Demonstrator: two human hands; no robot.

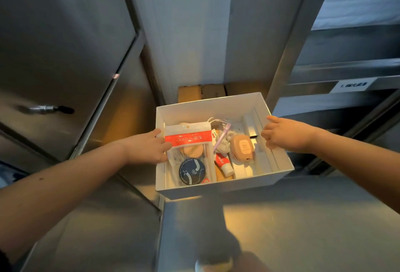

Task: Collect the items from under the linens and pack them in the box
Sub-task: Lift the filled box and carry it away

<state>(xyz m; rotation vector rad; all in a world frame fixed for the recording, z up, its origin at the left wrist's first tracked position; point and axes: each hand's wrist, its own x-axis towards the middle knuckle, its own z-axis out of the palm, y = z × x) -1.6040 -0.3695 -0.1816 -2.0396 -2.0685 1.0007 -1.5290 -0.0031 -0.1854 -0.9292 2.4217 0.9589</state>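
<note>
two arms stretch forward: left hand [149,146] and right hand [281,134] each curl their fingers over opposite side walls of the white box [216,103], at the far edge of the steel surface [303,217]; a red-banded pouch [187,138] lies inside.

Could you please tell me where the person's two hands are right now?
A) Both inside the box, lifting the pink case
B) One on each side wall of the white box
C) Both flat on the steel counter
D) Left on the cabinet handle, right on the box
B: the left hand holds the left wall of the white box, and the right hand holds its right wall.
</note>
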